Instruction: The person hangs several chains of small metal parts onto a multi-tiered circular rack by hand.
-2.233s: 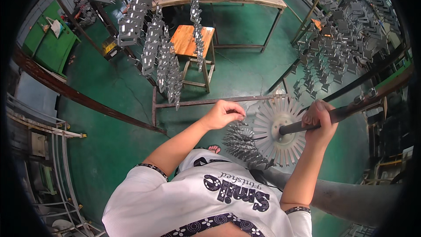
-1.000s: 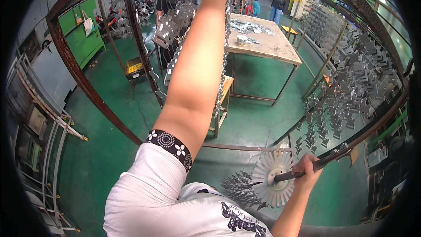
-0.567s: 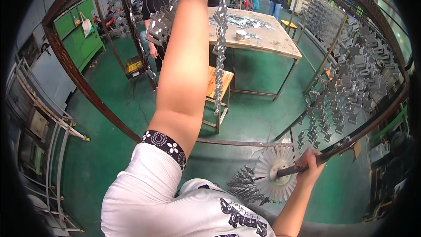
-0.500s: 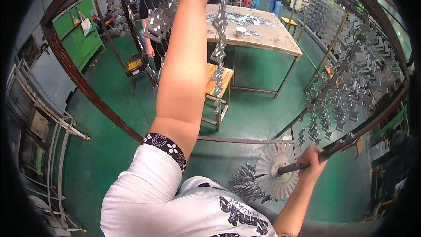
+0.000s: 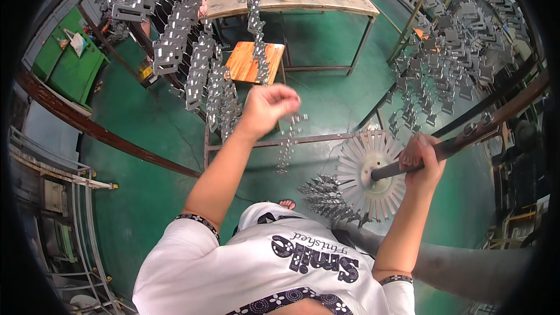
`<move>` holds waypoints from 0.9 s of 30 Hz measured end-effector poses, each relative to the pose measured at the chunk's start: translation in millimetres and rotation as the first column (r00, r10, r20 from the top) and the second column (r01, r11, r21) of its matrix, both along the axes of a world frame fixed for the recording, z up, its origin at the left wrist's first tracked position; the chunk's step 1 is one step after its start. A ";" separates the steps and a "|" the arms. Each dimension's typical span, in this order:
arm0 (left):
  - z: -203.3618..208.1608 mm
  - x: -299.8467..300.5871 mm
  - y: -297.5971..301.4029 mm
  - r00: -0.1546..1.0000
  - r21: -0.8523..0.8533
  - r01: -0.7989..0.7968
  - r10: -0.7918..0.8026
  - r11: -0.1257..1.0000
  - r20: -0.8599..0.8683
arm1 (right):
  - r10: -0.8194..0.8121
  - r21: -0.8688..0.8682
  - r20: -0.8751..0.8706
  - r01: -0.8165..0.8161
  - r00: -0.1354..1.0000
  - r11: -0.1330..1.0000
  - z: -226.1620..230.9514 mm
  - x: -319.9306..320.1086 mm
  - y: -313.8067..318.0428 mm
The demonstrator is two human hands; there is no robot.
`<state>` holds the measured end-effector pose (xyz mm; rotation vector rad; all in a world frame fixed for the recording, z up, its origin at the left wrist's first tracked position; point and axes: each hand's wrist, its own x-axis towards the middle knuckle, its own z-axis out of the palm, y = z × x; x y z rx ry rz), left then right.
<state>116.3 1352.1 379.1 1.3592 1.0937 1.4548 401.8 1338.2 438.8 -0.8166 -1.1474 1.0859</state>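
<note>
- Blur is obscuring the glinting strand (image 5: 285, 144) the left grip (image 5: 270, 109) is pinching.
- Its length is hanging downward.
- The right grip (image 5: 426, 160) is encircling, partly hiding, a dark bar (image 5: 389, 171).

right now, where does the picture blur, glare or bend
In the head view, the left hand looks slightly smeared, while the right hand on the dark pole seems clearer; in the head view, small glints dot the hanging metal parts; in the head view, the brown rail bows and the corners go black.
</note>
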 end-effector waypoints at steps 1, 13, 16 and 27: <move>-14.5 6.1 -6.3 0.996 -0.034 0.076 -0.075 0.997 0.041 | 0.039 -0.015 -0.048 -0.039 0.998 0.999 -0.4 1.8 0.6; -82.8 67.3 -30.6 0.870 -0.145 0.492 -0.492 0.858 0.042 | 0.139 0.021 0.066 -0.141 0.988 0.990 1.6 0.9 3.0; -85.2 71.3 -29.4 0.860 -0.110 0.504 -0.510 0.857 -0.035 | 0.144 0.019 0.066 -0.145 0.987 0.989 3.2 1.4 1.3; -38.1 46.1 -15.2 0.761 -0.062 0.439 -0.407 0.897 -0.505 | 0.152 -0.028 0.029 -0.152 0.988 0.988 -2.3 3.5 0.5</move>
